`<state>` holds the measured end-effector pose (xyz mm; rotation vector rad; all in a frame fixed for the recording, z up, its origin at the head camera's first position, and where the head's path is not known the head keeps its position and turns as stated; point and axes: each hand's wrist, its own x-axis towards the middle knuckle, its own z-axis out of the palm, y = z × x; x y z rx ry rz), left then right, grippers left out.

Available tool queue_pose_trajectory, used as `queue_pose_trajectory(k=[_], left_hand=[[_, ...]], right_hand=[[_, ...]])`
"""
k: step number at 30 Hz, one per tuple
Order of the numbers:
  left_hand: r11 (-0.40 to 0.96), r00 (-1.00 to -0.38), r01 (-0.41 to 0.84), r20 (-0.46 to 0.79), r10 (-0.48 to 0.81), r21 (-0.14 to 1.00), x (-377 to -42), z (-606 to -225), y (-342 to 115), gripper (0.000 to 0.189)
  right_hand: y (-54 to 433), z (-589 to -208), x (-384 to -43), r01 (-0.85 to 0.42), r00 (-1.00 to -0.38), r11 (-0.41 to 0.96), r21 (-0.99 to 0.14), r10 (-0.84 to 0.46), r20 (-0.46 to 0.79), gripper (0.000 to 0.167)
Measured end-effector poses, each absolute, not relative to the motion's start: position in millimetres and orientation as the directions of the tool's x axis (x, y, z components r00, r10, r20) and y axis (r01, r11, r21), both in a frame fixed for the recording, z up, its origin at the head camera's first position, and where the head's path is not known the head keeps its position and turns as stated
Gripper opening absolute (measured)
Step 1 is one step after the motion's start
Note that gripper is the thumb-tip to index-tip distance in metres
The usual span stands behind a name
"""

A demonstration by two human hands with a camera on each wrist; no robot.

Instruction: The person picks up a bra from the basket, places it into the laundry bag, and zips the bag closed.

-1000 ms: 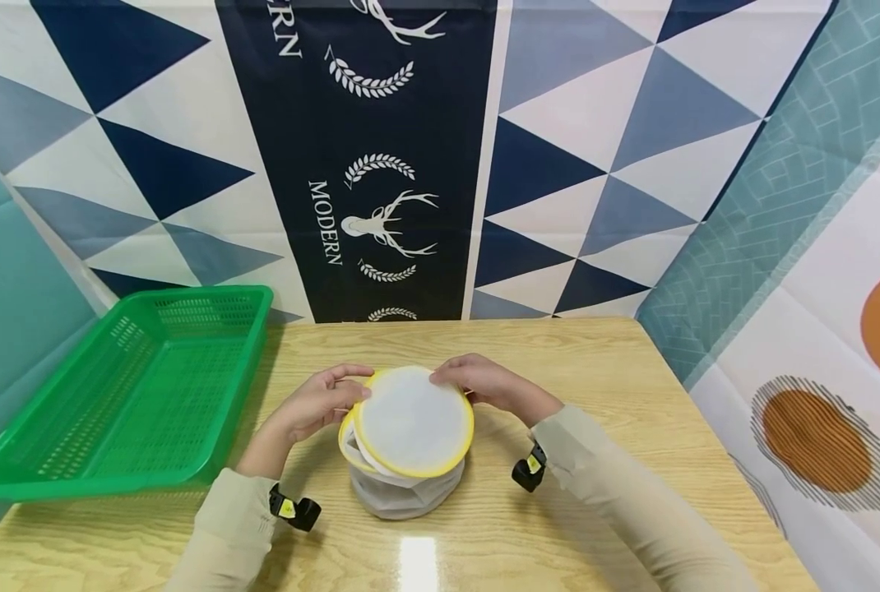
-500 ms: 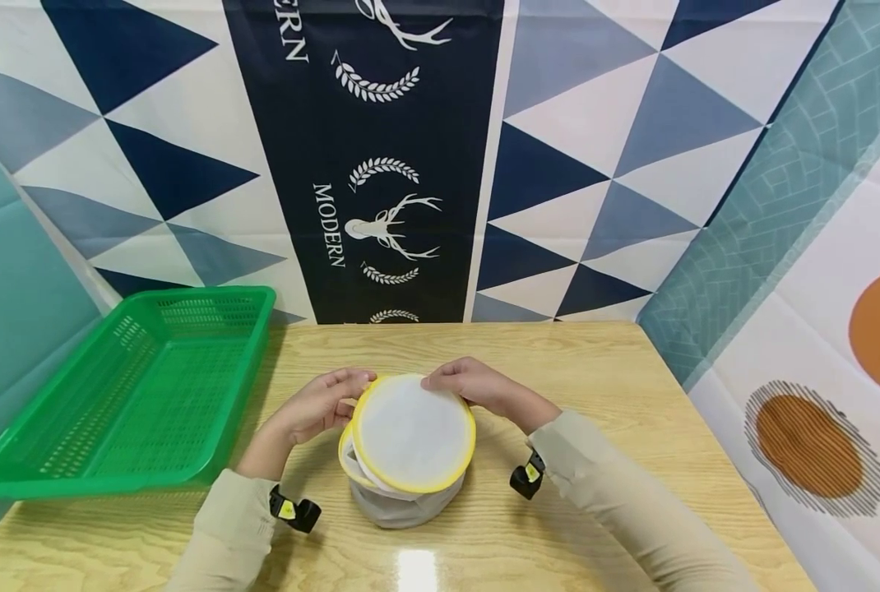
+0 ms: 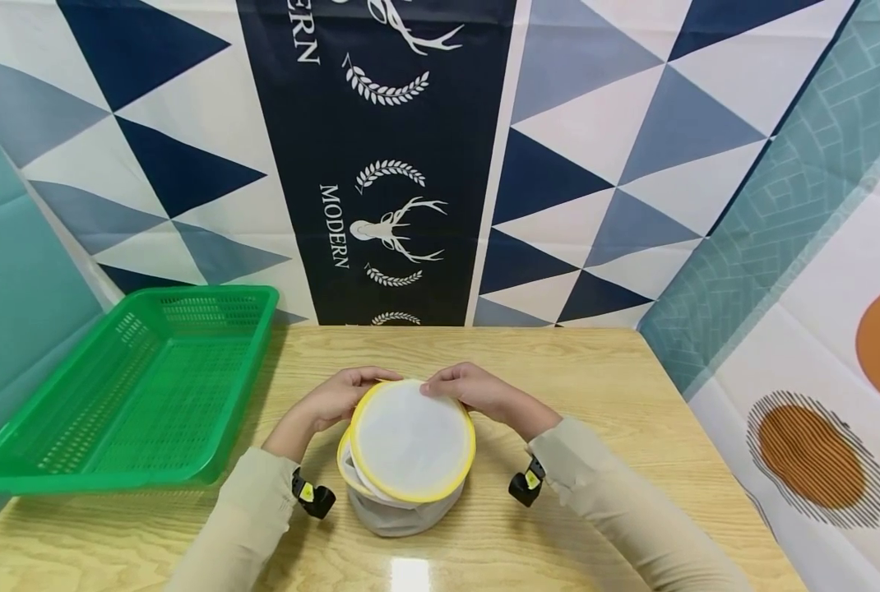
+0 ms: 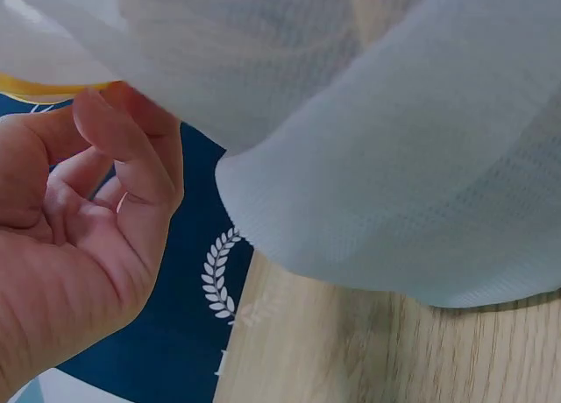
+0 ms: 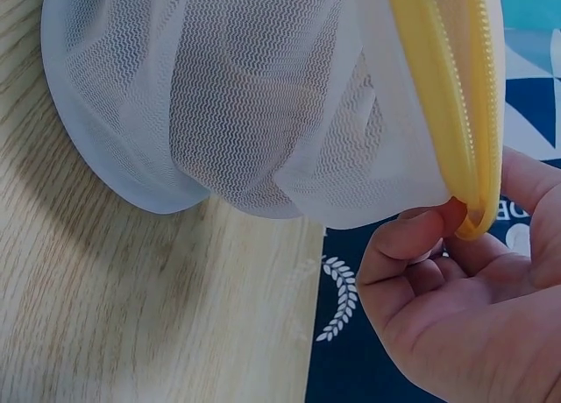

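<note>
- A grey-white mesh bag [image 3: 403, 522] is set on a wooden table [image 3: 558, 460], in front of the person; a green basket [image 3: 77, 483] is placed well apart, to its left.
- The bag's round lid [image 3: 410, 444] is tilted over the top, and a gap is left at the left side.
- The lid's far left edge is held by the left hand [image 3: 340, 399], its fingers bent and nearly closed at the yellow trim.
- The yellow zip [image 5: 465, 140] is pinched near one end by the right hand [image 3: 484, 390], fingers curled; its two toothed rows are parted.
- The zip seems to be being worked; whether it is being fastened or undone cannot be told.
- Next, the rim would probably need to be steadied and the slider located.
</note>
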<state>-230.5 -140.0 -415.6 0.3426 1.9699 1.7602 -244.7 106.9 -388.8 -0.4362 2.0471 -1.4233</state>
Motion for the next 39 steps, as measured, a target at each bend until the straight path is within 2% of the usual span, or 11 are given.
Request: queue_pose_trajectory(k=[6,14,22,30,39], left_hand=[[0.165,-0.839,-0.053,-0.133,0.528,0.985,-236.4,-419.3,-136.5,0.042],[0.138,-0.803,-0.016,-0.095,0.589,0.990,-242.8,-424.3,-135.1,0.045],[0.223,-0.864,0.020,-0.096,0.495,0.975,-243.0,-421.2,-133.7,0.037],[0.275,-0.903,0.064,-0.062,0.425,0.959,-242.7,-417.5,-128.6,0.032],[0.343,-0.930,0.146,0.011,0.366,0.928,-239.4,-413.4,-127.0,0.025]], right_hand=[[107.5,-389.7,-244.1,0.080,-0.751,0.334,-0.939,-0.599,-0.277,0.036],[106.2,-390.7,-245.7,0.079,-0.729,0.314,-0.946,-0.629,-0.269,0.037],[103.7,-391.0,-247.1,0.054,-0.735,0.333,-0.941,-0.625,-0.264,0.038],[94.7,-393.0,-246.7,-0.016,-0.793,0.415,-0.910,-0.560,-0.241,0.037],[93.6,-395.9,-244.7,-0.005,-0.792,0.378,-0.926,-0.567,-0.227,0.034]])
